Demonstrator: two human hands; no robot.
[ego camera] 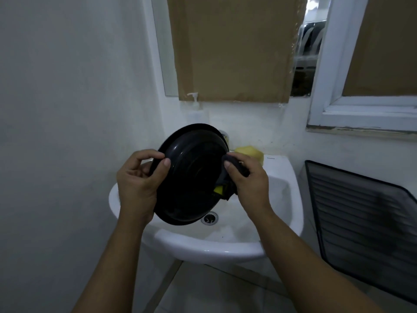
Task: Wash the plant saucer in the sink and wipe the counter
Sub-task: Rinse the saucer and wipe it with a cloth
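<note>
A round black plant saucer (191, 172) is held tilted on edge above the white sink (209, 247). My left hand (137, 184) grips its left rim, thumb on the near face and fingers curled behind. My right hand (248, 179) holds a dark scrubbing pad (228, 184) with a yellow patch against the saucer's right side. The saucer hides the tap.
A yellow sponge (250, 151) lies on the sink's back ledge. A white pump bottle (195, 109) stands behind the saucer under a cardboard-covered mirror (232, 48). The drain (209, 218) shows below the saucer. A dark louvred panel (361, 220) leans at the right, below a window frame (361, 114).
</note>
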